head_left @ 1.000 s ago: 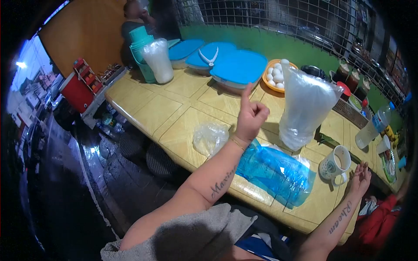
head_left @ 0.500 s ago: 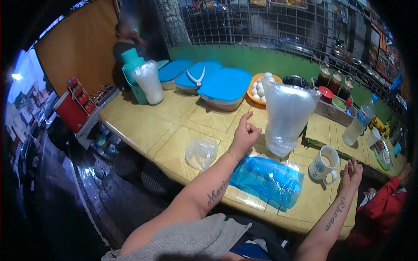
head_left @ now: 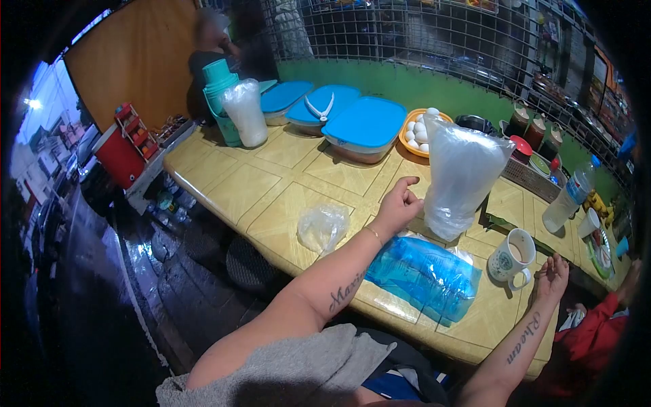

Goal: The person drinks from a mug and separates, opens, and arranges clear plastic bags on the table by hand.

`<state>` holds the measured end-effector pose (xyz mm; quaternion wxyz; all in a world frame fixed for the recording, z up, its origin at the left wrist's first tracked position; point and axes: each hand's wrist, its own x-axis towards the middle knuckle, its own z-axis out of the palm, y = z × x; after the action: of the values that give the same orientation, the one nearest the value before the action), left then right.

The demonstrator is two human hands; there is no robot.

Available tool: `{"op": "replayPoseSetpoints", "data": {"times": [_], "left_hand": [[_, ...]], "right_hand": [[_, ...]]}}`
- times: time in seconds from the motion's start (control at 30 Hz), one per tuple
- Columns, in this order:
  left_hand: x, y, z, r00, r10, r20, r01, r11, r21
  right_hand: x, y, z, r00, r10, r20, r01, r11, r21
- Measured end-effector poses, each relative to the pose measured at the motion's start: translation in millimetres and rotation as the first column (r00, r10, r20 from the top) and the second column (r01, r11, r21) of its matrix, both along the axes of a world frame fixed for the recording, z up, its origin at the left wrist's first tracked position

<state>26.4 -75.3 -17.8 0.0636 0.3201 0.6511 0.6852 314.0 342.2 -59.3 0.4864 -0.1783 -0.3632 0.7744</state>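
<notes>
My left hand [head_left: 399, 209] hovers over the yellow tiled table, empty, its fingers loosely bent and apart. Just right of it stands a tall bundle of clear plastic bags [head_left: 466, 178]. Below it lies a flat blue plastic pack [head_left: 426, 277], and to its left a crumpled clear bag [head_left: 323, 228]. My right hand [head_left: 553, 277] rests palm up at the table's right edge, fingers slightly curled with nothing in them. Beside it is a white mug [head_left: 510, 258] with a brown drink.
Blue-lidded tubs [head_left: 366, 127], white tongs [head_left: 320, 108], a basket of eggs [head_left: 415, 136] and a teal jug [head_left: 222, 95] line the back. A bottle [head_left: 569, 197] and condiment tray [head_left: 532, 173] are right. One person [head_left: 210, 54] stands behind; another's red sleeve [head_left: 590, 332] shows lower right.
My left hand has lowered from an upward-pointing pose, and its index finger now bends to the right. My right hand has stayed by the mug. The camera view has shifted slightly.
</notes>
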Motion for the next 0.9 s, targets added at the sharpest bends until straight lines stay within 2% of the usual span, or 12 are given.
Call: {"op": "replayPoseSetpoints", "data": {"times": [0.37, 0.43, 0.5, 0.53, 0.57, 0.6, 0.63, 0.67, 0.73, 0.8, 0.87, 0.9], "left_hand": [[-1, 6, -3, 0.997, -0.073, -0.034, 0.069, 0.993, -0.096], [-1, 3, -1, 0.994, -0.106, 0.01, 0.106, 0.991, -0.085], [-4, 8, -7, 0.995, -0.007, -0.103, -0.009, 0.987, -0.16], [-11, 10, -16, 0.997, -0.036, -0.072, 0.024, 0.987, -0.16], [-3, 13, -9, 0.98, 0.068, -0.186, -0.104, 0.976, -0.193], [1, 11, -2, 0.978, 0.085, -0.189, -0.13, 0.961, -0.243], [-12, 13, -17, 0.984, 0.04, -0.175, -0.07, 0.983, -0.167], [-5, 13, -9, 0.994, -0.023, -0.109, 0.01, 0.993, -0.12], [-7, 12, -9, 0.993, -0.118, -0.015, 0.117, 0.99, -0.077], [-1, 14, -4, 0.987, -0.145, 0.065, 0.147, 0.989, -0.026], [-10, 18, -18, 0.993, -0.113, -0.036, 0.11, 0.991, -0.077], [-7, 20, -14, 0.991, -0.005, -0.137, -0.02, 0.984, -0.179]], "right_hand": [[1, 4, -3, 0.999, 0.048, -0.007, -0.049, 0.993, -0.11], [-9, -7, 0, 0.995, -0.067, 0.07, 0.071, 0.996, -0.05], [-10, -12, 7, 0.961, -0.177, 0.215, 0.171, 0.984, 0.045], [-11, -25, 18, 0.927, -0.232, 0.295, 0.174, 0.962, 0.209], [-10, -13, 7, 0.929, -0.25, 0.272, 0.133, 0.914, 0.384], [-15, -37, 28, 0.859, -0.34, 0.384, 0.157, 0.887, 0.434], [-15, -30, 22, 0.873, -0.365, 0.324, 0.147, 0.83, 0.538], [-18, -50, 41, 0.838, -0.384, 0.387, 0.165, 0.855, 0.491], [-23, -75, 65, 0.881, -0.364, 0.303, 0.201, 0.867, 0.456], [-21, -84, 78, 0.861, -0.328, 0.389, 0.074, 0.837, 0.542], [-24, -79, 76, 0.746, -0.475, 0.467, -0.005, 0.696, 0.718], [-21, -71, 74, 0.625, -0.555, 0.549, -0.121, 0.626, 0.77]]}}
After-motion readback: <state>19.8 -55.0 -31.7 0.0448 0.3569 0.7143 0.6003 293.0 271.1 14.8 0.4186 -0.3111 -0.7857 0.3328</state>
